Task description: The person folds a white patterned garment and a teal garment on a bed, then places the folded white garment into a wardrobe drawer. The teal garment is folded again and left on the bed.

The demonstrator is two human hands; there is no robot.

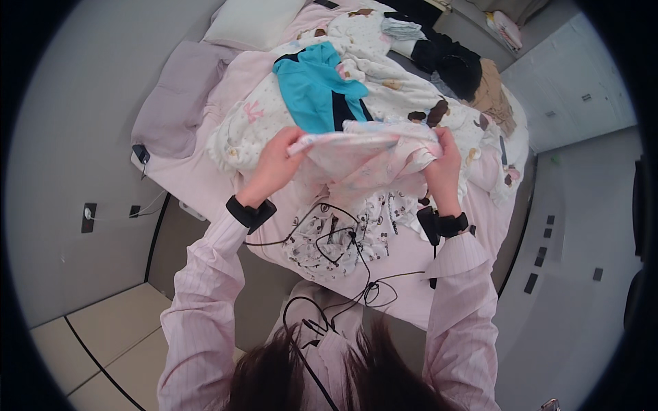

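Note:
A light pink and white patterned cloth garment (pixel 367 159) is stretched between my two hands above the bed. My left hand (pixel 277 159) grips its left end, and my right hand (pixel 444 167) grips its right end. Below it, a white garment with a small dark print (pixel 329 246) lies crumpled on the pink bedsheet, under loops of black cable (pixel 370 285). Just beyond the held cloth lies a turquoise and black garment (pixel 308 87) on a white patterned blanket (pixel 401 72). Each wrist wears a black strapped device.
A mauve pillow (pixel 172 97) and a white pillow (pixel 252 23) lie at the upper left. Black clothes (pixel 452 64) and a tan garment (pixel 493 97) are heaped at the upper right. A black charger (pixel 140 153) sits on the bed's left corner. Grey walls flank the bed.

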